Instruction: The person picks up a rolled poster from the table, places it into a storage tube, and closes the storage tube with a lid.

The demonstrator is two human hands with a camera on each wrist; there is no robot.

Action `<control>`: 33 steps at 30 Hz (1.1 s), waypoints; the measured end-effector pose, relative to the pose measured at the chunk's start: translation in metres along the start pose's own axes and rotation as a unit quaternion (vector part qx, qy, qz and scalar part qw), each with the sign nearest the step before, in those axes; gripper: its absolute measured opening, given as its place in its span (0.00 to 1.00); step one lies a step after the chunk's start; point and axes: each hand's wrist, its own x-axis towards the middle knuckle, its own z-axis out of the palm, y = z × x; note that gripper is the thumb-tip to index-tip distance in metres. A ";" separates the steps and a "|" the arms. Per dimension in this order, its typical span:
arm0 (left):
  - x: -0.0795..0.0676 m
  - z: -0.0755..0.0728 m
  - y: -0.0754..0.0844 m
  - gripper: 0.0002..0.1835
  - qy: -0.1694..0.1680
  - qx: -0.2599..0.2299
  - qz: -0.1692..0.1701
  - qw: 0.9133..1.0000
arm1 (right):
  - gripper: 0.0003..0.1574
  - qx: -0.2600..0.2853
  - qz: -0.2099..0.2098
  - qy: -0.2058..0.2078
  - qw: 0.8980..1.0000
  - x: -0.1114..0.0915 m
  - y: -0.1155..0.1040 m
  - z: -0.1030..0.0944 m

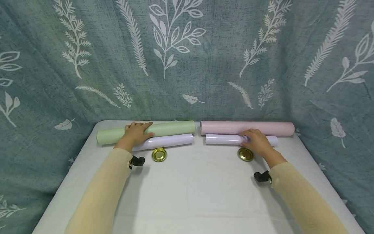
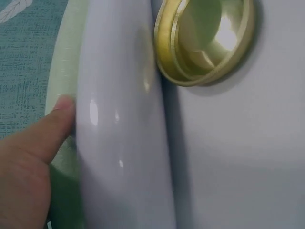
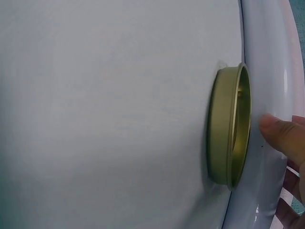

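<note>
My left hand lies over the green roll, its thumb on the near side and its other fingers toward the far side. In front of that roll is a glossy white roll, partly hidden by the hand. With the thumb on its near side, my right hand holds the other glossy white roll; the fingers reach behind it, beside the pink roll. A round gold lid lies near the left white roll. Another gold lid sits close below the right thumb.
A white cloth covers the table. Behind and beside it hangs a green-blue curtain with white leaf prints. The rolls line the table's far edge. A black wrist camera mount shows at the left cuff, another mount at the right.
</note>
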 end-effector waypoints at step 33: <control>0.011 -0.005 -0.007 0.42 -0.027 -0.043 0.024 0.998 | 0.30 -0.010 -0.012 -0.023 1.000 -0.009 -0.014 -0.020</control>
